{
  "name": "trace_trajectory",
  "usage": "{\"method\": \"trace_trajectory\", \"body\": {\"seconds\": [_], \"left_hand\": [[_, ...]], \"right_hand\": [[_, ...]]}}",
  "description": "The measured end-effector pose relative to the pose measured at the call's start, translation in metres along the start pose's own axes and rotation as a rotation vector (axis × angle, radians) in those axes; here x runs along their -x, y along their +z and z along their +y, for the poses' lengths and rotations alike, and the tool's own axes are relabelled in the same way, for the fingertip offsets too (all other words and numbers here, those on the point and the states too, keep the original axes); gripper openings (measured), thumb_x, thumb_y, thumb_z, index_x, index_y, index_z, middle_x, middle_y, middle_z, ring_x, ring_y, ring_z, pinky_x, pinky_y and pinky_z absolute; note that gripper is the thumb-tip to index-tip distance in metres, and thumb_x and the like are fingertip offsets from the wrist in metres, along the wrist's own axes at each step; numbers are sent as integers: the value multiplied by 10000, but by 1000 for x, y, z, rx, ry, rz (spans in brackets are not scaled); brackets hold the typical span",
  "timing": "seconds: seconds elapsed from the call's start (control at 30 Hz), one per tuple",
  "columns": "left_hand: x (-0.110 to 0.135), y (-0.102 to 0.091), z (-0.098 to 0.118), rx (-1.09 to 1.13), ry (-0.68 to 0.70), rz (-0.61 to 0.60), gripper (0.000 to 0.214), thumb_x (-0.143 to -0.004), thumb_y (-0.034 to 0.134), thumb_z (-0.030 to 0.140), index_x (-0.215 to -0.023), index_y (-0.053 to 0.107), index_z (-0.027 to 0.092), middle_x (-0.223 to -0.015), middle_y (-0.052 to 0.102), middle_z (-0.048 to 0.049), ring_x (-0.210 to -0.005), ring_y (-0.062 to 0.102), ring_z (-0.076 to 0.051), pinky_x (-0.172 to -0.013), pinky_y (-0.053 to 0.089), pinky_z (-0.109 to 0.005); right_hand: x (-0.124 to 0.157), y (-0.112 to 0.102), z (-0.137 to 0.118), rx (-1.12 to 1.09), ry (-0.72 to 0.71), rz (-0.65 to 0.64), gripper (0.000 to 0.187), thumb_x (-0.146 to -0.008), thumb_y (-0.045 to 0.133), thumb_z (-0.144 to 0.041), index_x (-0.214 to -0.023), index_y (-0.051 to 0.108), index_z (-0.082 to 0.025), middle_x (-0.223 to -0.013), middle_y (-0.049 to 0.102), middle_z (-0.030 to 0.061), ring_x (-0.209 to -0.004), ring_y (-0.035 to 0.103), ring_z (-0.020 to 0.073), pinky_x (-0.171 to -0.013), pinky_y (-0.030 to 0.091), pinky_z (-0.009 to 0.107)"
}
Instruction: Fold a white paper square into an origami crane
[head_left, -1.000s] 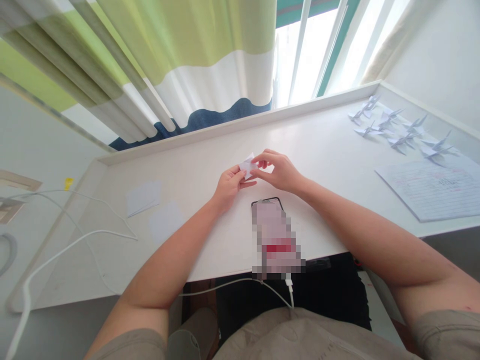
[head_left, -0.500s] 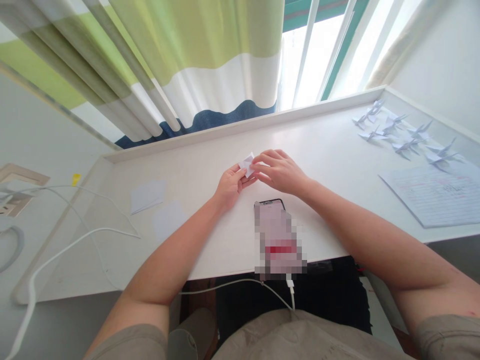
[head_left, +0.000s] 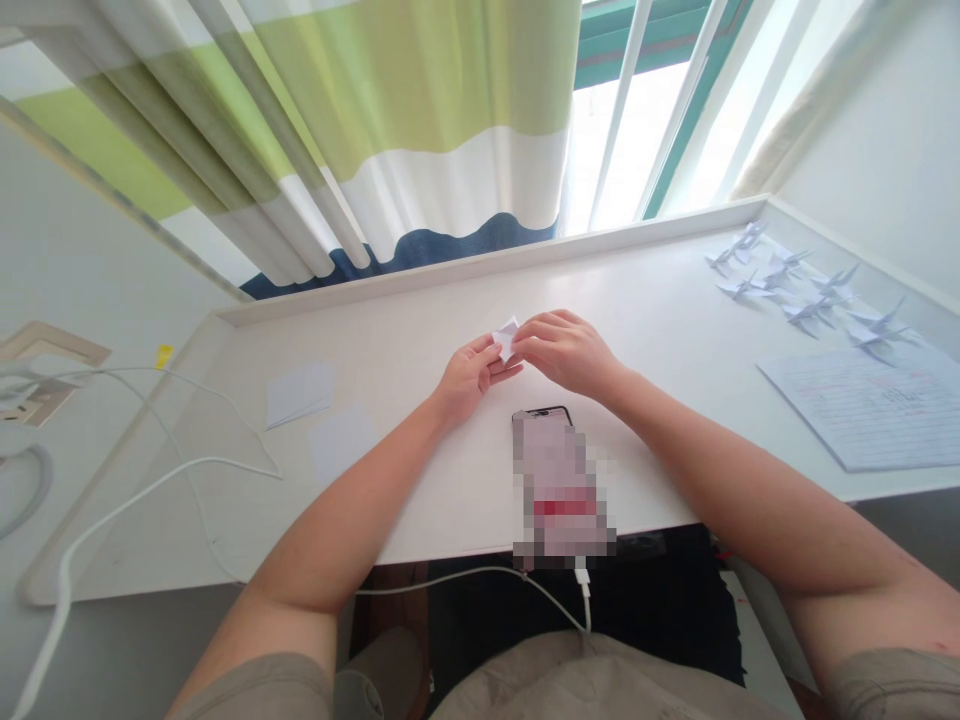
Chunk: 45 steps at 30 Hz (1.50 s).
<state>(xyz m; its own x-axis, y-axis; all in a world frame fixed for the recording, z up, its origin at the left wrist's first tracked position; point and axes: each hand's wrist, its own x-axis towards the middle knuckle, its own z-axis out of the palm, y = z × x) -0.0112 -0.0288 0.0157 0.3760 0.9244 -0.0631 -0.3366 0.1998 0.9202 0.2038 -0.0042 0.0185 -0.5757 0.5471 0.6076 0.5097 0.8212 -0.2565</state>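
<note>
A small piece of folded white paper point(head_left: 505, 338) is held between my two hands above the white desk. My left hand point(head_left: 472, 374) grips it from the left, thumb on top and fingers beneath. My right hand point(head_left: 564, 347) pinches its right side, with the fingers bent over that edge and hiding part of it. Just below the hands lies a phone point(head_left: 555, 480), its screen blurred out, with a white charging cable point(head_left: 583, 590) plugged into its lower end.
Several folded paper cranes point(head_left: 810, 312) stand at the desk's far right, behind a stack of lined, written sheets point(head_left: 862, 410). White paper squares point(head_left: 300, 395) lie on the left. A white cable point(head_left: 187, 465) loops over the left edge. A raised rim point(head_left: 420, 275) runs along the back.
The whole view has shifted slightly, so the desk sits lower. My right fingers have curled closer together on the paper, and the paper has turned a little between my hands.
</note>
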Motion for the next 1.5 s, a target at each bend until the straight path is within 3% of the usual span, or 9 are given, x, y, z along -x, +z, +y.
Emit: {"method": "trace_trajectory", "body": {"seconds": [0.1,0.3,0.67,0.87,1.0,1.13,1.27,1.5], "left_hand": [[2,-1,0,-18,9,-44,474,-829,931,404,-1223,764,199,-1170,830,-75,-1167,781,-243,-1210,517,-493],[3,0,0,-79,23,-83,600,-794,976,417,-1315,750,223,-1249,828,-105,-1298,736,-286,-1197,511,-477],[2,0,-3,-113,30,-87,560,-817,954,352,-1326,756,229,-1248,832,-100,-1305,735,-288,-1205,504,-485],[2,-2,-4,-130,30,-95,506,-827,925,314,-1290,753,207,-1271,824,-117,-1326,737,-352,-1200,500,-538],[1,-2,-5,-145,24,-84,539,-821,925,315,-1307,724,198,-1269,824,-122,-1266,771,-350,-1190,512,-550],[-1,1,-9,-168,44,-2,520,-858,908,418,-1280,713,186,-1228,834,-131,-1165,802,-298,-1146,560,-532],[-3,4,-14,-220,78,60,520,-883,887,494,-1254,721,170,-1180,845,-121,-1149,797,-269,-1125,585,-501],[-5,5,-22,-241,94,92,600,-828,922,566,-1226,725,162,-992,862,-94,-981,831,-247,-1031,627,-453]], "right_hand": [[2,0,4,-46,27,32,220,-1075,616,-270,-907,756,-288,-1047,822,45,-1008,697,258,-908,513,462],[6,0,10,-180,81,67,152,-1026,713,-303,-885,766,-285,-1029,824,42,-971,703,261,-904,529,473],[7,-3,-3,-392,198,135,139,-992,732,-339,-877,772,-273,-992,810,50,-965,717,258,-918,566,472],[4,1,-9,-362,377,236,113,-990,672,-286,-915,748,-251,-930,814,32,-874,739,233,-864,585,434],[3,4,-11,-328,359,239,89,-986,647,-274,-938,719,-253,-939,809,30,-893,738,233,-874,585,429],[3,8,-8,-219,263,151,120,-906,654,-174,-978,708,-253,-964,785,48,-930,702,249,-872,562,424],[3,11,-5,-108,190,101,72,-924,642,-187,-893,660,-249,-898,736,59,-873,646,245,-823,521,401],[2,16,-12,-72,303,172,51,-958,583,-192,-936,587,-238,-928,729,62,-808,633,217,-695,461,346]]}}
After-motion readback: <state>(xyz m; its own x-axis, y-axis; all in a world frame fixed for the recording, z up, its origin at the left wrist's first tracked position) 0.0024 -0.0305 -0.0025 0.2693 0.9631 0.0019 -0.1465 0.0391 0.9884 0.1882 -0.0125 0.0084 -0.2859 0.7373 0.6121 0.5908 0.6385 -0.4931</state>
